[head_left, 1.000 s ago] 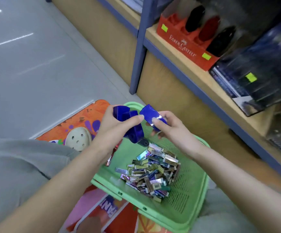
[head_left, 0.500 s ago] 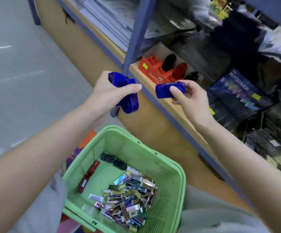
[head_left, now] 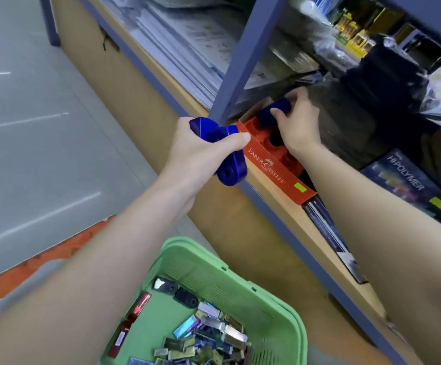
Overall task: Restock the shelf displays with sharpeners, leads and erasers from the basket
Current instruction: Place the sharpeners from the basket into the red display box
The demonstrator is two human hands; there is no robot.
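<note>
At the shelf display box (head_left: pixel 270 165), right hand (head_left: pixel 298 125) grips one sharpener (head_left: pixel 271 112); left hand (head_left: pixel 197 152) clutches spare sharpeners (head_left: pixel 230 168).

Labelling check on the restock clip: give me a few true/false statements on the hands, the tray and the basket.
1. The right hand holds a blue sharpener at the red display tray. True.
2. The left hand is empty. False: it grips the spare blue sharpeners.
3. The green basket stands on the shelf. False: it sits lower, in front of the shelf.
4. Two black sharpeners lie in the basket. True.
</note>
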